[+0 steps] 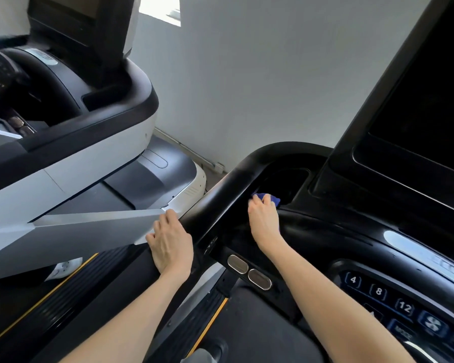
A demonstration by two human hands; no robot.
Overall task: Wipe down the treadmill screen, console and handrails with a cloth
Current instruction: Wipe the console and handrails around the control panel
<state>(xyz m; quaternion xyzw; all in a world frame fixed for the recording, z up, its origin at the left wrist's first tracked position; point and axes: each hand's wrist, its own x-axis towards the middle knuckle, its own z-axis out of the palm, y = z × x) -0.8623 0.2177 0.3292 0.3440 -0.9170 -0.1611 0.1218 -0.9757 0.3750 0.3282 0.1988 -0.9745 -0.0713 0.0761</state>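
Right hand (pixel 264 221): fingers curled over the blue cloth (pixel 271 199), pressing it along the rim of the console's cup pocket (pixel 288 179) to wipe it.
Left hand (pixel 169 242): fingers relaxed, draped on the black handrail (pixel 220 195), likely for balance.
Screen (pixel 430 100): well apart, untouched.

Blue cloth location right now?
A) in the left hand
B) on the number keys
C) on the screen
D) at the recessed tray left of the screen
D: the right hand holds the blue cloth at the edge of the dark recessed tray beside the screen; the left hand has no cloth.
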